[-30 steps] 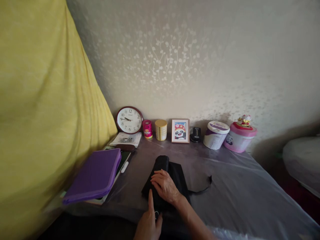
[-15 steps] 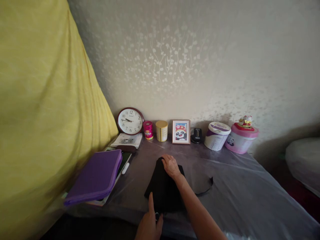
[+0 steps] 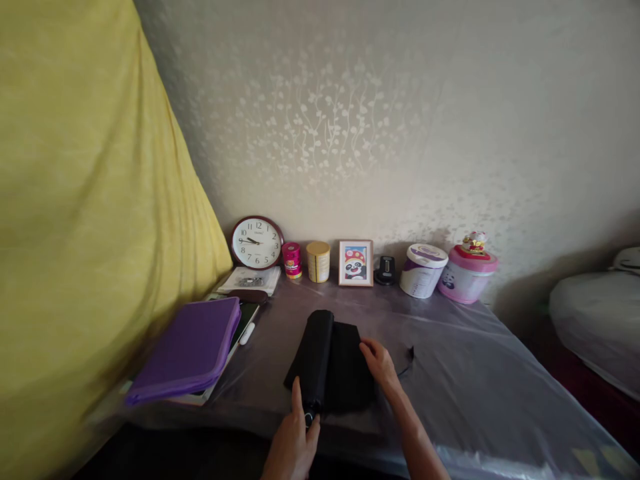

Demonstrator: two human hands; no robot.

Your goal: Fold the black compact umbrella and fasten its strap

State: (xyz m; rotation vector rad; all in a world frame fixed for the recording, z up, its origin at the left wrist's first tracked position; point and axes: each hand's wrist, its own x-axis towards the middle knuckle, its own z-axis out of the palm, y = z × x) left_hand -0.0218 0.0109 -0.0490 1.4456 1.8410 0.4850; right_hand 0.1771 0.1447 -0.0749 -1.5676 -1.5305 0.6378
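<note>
A black folding umbrella (image 3: pixel 316 353) lies on the covered table, its canopy partly wrapped around the shaft. One loose flap of its fabric (image 3: pixel 347 367) spreads to the right, and a thin black strap (image 3: pixel 409 360) sticks out beyond it. My left hand (image 3: pixel 294 440) is closed around the handle at the near end, with the index finger stretched along the fabric. At the flap's right edge, my right hand (image 3: pixel 381 363) has its fingertips bent onto the cloth, gripping it. The palm side of that hand is hidden.
Left of the umbrella lies a purple folder (image 3: pixel 187 350) on other flat items, beside a white pen-like object (image 3: pixel 247 334). Along the wall stand a clock (image 3: pixel 257 243), a pink can (image 3: pixel 292 261), a yellow-lidded can (image 3: pixel 319 262), a picture frame (image 3: pixel 355 263) and two tubs (image 3: pixel 423 273).
My right hand has moved from the top of the umbrella down and right to the flap's edge, which lies spread wider. My left hand stays at the handle. The view shifted slightly.
</note>
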